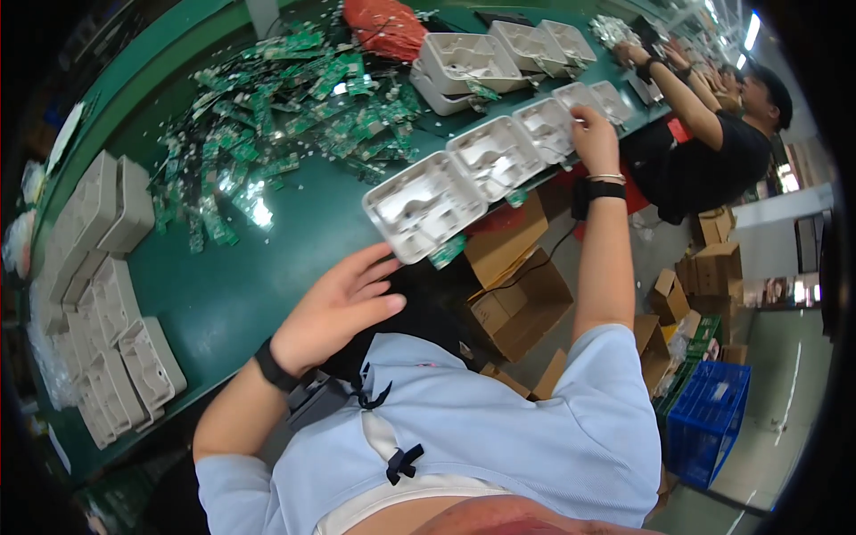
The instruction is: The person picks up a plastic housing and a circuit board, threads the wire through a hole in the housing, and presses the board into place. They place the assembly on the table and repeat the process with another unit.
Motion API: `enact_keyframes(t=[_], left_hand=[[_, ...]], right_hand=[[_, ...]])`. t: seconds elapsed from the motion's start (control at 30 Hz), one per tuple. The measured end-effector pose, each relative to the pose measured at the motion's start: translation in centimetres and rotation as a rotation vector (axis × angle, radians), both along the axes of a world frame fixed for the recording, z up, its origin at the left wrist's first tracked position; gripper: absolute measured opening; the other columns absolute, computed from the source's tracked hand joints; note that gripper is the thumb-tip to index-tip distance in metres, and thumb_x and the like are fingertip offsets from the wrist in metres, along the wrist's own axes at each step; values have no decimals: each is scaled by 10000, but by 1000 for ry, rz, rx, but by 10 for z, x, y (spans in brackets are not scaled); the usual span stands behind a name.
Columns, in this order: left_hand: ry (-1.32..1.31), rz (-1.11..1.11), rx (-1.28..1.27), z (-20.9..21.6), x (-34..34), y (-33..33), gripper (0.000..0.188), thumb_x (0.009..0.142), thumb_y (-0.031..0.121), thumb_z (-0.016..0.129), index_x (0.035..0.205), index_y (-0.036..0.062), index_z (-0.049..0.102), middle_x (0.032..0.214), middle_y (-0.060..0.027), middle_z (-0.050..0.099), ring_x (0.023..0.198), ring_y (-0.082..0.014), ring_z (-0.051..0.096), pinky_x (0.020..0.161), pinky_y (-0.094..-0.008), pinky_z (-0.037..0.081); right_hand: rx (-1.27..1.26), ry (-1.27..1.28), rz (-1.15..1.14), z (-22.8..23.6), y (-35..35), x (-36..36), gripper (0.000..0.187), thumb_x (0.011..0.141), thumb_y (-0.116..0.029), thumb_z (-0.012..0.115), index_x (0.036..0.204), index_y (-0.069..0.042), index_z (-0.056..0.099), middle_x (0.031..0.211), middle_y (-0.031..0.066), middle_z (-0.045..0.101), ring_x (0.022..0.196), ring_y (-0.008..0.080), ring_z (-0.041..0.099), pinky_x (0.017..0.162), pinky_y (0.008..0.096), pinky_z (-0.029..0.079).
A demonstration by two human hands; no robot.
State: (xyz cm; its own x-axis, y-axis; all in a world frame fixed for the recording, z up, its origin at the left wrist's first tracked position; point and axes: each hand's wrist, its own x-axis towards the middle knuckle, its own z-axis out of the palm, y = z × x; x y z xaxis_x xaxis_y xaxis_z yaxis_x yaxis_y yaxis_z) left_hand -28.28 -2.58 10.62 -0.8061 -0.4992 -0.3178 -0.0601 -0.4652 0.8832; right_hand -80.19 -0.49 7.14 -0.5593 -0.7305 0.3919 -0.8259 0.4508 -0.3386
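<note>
A row of white plastic housings, open side up, runs along the table's front edge. Beside the lower corner of the nearest housing [423, 201] is my left hand [334, 312], open, its fingers spread and fingertips at or touching the rim. Farther right, my right hand [596, 141] is closed at the edge of another housing [544, 125], thumb and forefinger bent over its rim; the exact grip is partly hidden. Small green circuit boards [448, 251] hang by wires from the row's front side. Inside the nearest housings lie metallic and white parts.
A large heap of green circuit boards [294, 107] covers the table's back. Stacked housings [98, 312] stand at left, more housings [468, 58] behind the row. A red bag [385, 28] lies at the back. Cardboard boxes [526, 303] and a blue crate [711, 419] are below. A co-worker [713, 152] works at right.
</note>
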Motion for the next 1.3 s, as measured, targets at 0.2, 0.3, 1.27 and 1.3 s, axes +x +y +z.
enact_keyframes(t=[0.2,0.3,1.27,1.3], left_hand=[[112,-111,-45,-12,-71,-6,770,966,153,785,1601,-4,378,1542,-172,517,1347,-273,592,1055,-382,545],[118,-109,-297,-34,-88,-10,764,952,174,793,1569,-29,390,1483,-175,543,1245,-276,658,997,-364,574],[-1599,979,-1641,0,333,64,261,873,225,839,1080,96,747,1283,-40,722,1200,-253,662,1211,-570,294],[-1499,997,-1681,1,327,66,255,863,209,849,1070,97,751,1251,-36,732,1180,-244,671,1211,-568,294]], right_hand=[[89,-122,12,-4,35,-143,451,959,-104,550,1377,13,670,1263,228,743,1158,322,716,1003,397,535],[-45,-52,128,5,34,-142,387,1026,-127,609,1378,26,655,1258,169,732,1100,223,685,957,316,530],[-59,-376,972,78,-27,372,182,927,-39,752,1098,15,717,964,95,693,850,150,644,742,297,516],[-32,-411,935,73,-32,374,218,942,-51,748,1148,10,710,970,73,694,855,130,640,744,279,513]])
